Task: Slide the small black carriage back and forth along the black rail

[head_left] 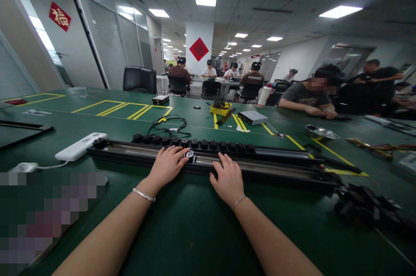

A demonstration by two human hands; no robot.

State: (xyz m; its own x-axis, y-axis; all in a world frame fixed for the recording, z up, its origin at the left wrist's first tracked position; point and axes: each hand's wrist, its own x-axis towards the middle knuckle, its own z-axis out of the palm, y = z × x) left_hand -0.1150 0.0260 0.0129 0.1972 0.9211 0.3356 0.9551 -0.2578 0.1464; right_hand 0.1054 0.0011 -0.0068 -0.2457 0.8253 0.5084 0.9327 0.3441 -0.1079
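Note:
A long black rail (266, 172) with a pale metal channel lies across the green table in front of me. My left hand (167, 165) rests on it with stretched fingers, the fingertips touching or right beside a small black socket-like module (190, 154) seated in the channel. My right hand (228, 177) lies over the rail's near edge, further right, with its fingers apart and nothing visible in them. Behind the channel stands a row of several round-faced black modules (204, 144), side by side on a second black strip.
On the left is a white power strip (80, 146). A black cable (169, 125), a yellow box (221, 107) and a grey box (252, 117) sit beyond the rail. At right are a metal dish (321, 132), dark parts (367, 206) and a seated person (305, 96).

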